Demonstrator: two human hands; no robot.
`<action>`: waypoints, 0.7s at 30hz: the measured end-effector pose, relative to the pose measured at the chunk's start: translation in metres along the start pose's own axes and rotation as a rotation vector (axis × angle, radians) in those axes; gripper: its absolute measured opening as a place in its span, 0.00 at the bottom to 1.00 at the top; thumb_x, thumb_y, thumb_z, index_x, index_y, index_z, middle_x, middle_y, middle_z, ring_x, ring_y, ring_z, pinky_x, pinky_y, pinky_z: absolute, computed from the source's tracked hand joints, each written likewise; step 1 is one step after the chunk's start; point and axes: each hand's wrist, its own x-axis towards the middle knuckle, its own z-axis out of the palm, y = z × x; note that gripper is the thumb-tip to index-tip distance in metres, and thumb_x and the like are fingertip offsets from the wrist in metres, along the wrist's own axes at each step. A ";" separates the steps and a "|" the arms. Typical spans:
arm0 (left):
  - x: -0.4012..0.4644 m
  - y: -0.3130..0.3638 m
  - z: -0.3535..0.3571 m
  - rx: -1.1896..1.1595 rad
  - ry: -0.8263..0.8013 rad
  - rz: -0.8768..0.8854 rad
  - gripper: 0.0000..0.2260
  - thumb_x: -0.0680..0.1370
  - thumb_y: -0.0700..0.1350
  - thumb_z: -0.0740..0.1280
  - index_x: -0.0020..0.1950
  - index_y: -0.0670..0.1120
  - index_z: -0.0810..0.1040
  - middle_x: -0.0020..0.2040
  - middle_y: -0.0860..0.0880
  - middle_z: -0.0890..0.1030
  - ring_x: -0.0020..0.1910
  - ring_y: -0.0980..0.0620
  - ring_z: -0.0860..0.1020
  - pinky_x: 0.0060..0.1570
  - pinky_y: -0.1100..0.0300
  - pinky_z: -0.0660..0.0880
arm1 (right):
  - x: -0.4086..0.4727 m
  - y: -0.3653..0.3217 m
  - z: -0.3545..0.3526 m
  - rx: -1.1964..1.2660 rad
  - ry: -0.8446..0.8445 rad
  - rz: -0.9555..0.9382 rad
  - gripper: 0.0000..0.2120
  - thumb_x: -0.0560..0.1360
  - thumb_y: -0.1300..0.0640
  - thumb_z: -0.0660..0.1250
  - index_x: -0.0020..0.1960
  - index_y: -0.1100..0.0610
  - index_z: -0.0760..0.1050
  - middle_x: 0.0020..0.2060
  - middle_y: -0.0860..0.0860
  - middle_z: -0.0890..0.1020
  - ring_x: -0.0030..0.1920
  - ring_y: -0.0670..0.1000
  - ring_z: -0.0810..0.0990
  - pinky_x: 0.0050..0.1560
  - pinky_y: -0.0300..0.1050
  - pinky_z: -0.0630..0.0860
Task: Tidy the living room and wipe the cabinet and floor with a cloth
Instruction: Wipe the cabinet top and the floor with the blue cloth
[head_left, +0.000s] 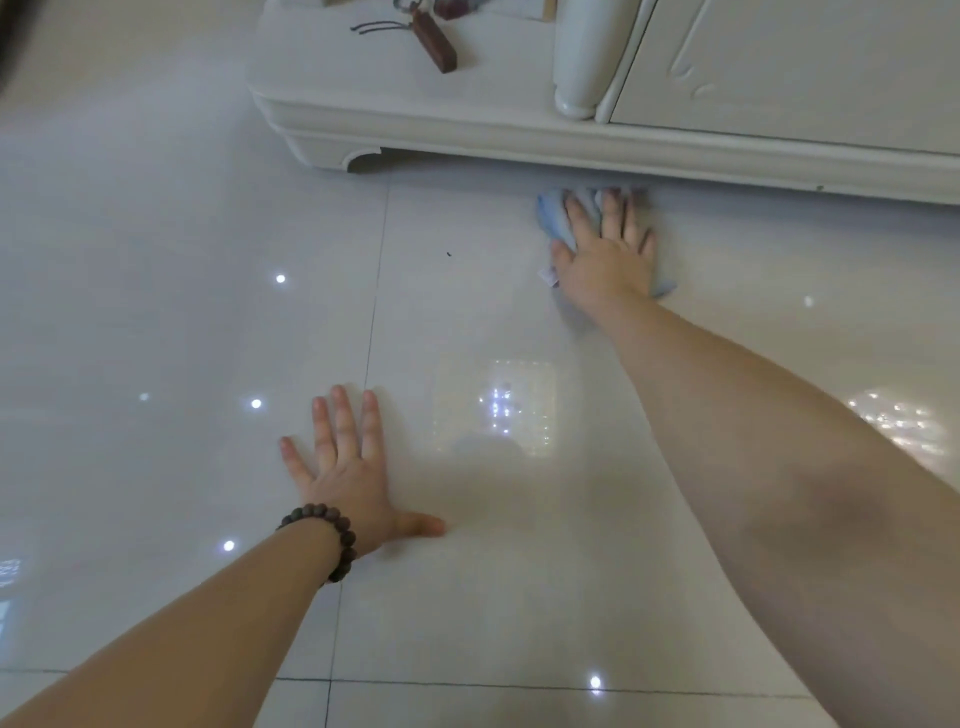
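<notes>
We saw a pale blue cloth (555, 218), glossy white floor (156, 260) tiles with thin dark seams, a cream-white cabinet (519, 140), a reddish-brown block (435, 45) and dark brown wrist beads (332, 535).

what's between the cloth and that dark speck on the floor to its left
Nothing visible. The right hand presses the blue cloth on the floor by the cabinet; only bare tile lies between it and the speck.
</notes>
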 end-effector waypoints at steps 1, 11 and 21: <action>0.000 0.001 -0.001 -0.005 0.000 -0.001 0.70 0.52 0.79 0.66 0.62 0.50 0.13 0.64 0.45 0.15 0.69 0.42 0.21 0.69 0.33 0.34 | -0.026 -0.007 0.005 -0.006 0.035 -0.061 0.27 0.78 0.42 0.52 0.76 0.41 0.53 0.78 0.50 0.49 0.77 0.55 0.46 0.74 0.59 0.45; 0.002 0.001 0.000 0.012 -0.003 -0.019 0.71 0.52 0.80 0.64 0.64 0.47 0.14 0.61 0.45 0.13 0.69 0.41 0.21 0.68 0.34 0.33 | -0.100 0.111 0.002 -0.154 0.078 -0.312 0.27 0.76 0.43 0.49 0.75 0.40 0.54 0.76 0.54 0.60 0.75 0.58 0.59 0.72 0.58 0.53; -0.001 0.001 0.001 0.040 0.031 -0.015 0.70 0.53 0.81 0.64 0.63 0.47 0.14 0.70 0.41 0.21 0.71 0.40 0.25 0.70 0.32 0.37 | -0.183 -0.007 0.043 -0.037 0.044 -0.620 0.24 0.76 0.46 0.60 0.72 0.42 0.65 0.75 0.50 0.63 0.75 0.56 0.59 0.72 0.57 0.54</action>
